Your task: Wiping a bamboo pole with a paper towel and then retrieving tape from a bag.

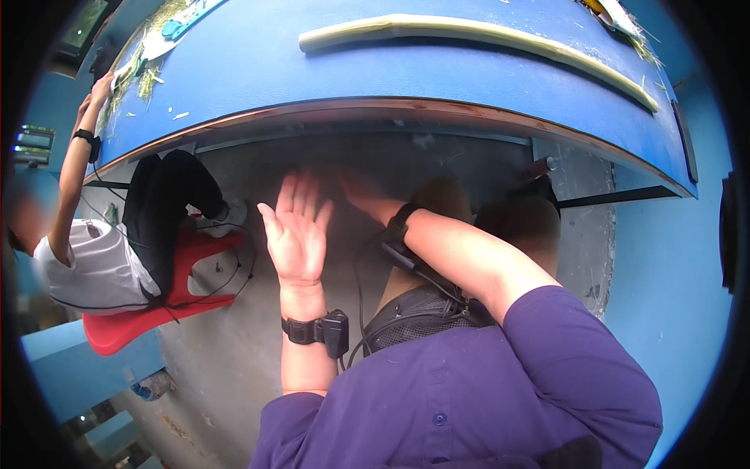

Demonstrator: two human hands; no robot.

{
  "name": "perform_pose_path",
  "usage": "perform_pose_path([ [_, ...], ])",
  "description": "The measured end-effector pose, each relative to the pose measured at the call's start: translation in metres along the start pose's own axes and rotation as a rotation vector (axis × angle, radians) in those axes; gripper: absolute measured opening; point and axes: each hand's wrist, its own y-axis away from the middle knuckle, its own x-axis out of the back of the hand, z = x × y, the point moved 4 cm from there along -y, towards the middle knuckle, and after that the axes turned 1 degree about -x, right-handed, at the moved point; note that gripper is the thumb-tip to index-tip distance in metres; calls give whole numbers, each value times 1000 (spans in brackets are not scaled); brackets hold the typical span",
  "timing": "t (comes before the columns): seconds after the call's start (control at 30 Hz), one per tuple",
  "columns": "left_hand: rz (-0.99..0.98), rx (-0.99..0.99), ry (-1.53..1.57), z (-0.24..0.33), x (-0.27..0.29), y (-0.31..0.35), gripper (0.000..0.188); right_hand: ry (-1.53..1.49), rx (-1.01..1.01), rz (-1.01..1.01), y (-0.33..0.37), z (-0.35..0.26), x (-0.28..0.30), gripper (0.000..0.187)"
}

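My left hand [298, 238] is raised below the near edge of the table, palm facing up and fingers spread, with nothing in it. Close by on its right, my right hand [366, 195] is smeared by motion, so its fingers are hard to read; no held thing shows. Both hands are apart from the table. A black strap with a small box [334, 332] sits on my left wrist, and another black band [400, 227] is on my right wrist. Beyond my hands, a long pale-green stalk [469, 30] lies across the blue table [258, 70].
At the left, another person sits on a red stool [117, 332], with hands [98, 90] at the table among green shreds [148, 82]. A black mesh bag [414, 320] lies at my lap, with cables nearby. A blue wall [664, 273] stands on the right.
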Motion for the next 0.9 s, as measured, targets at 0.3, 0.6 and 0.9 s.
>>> perform_pose_path([
  [0.3, 463, -297, -712, -12, 80, -26, 59, -598, -309, -342, 58, -81, -60, 60],
  [0.6, 11, 181, 35, -19, 12, -15, 72, 697, 568, 154, 11, -34, -12, 44],
  [0.9, 75, -289, -514, -22, 41, -41, 30, -857, -319, -208, 36, -63, -31, 45],
])
